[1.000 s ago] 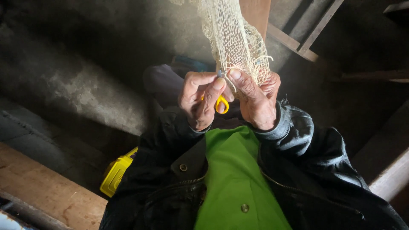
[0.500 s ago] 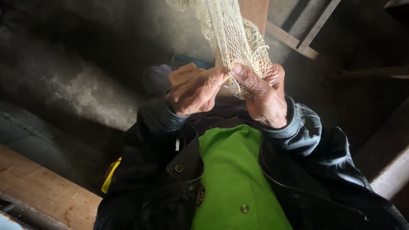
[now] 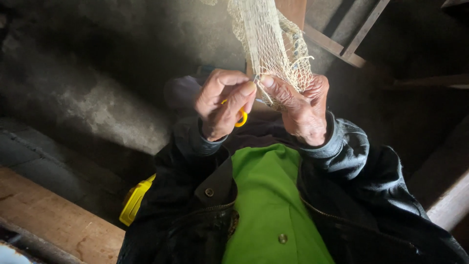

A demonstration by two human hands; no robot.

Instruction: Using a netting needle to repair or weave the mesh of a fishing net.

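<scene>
A cream mesh net [image 3: 273, 44] hangs down from the top of the view to my hands. My right hand [image 3: 303, 110] is bunched around its lower end, thumb pressed onto the mesh. My left hand [image 3: 222, 105] is closed on a small tool with a yellow ring handle [image 3: 241, 118], and its fingertips meet my right thumb on the net. The tool's working end is hidden between the fingers. Both hands are held above my green shirt [image 3: 268, 195] and black jacket [image 3: 195, 195].
A yellow plastic object [image 3: 134, 200] lies by my left side, next to a wooden plank [image 3: 53, 222]. A slanted wooden frame [image 3: 342, 46] stands behind the net. A pale beam [image 3: 452, 205] runs at the right. Rough concrete floor [image 3: 88, 98] lies to the left.
My left fingers spread over the net half a second ago, hiding the yellow ring. They have now closed to a pinch against my right thumb, and the ring shows again.
</scene>
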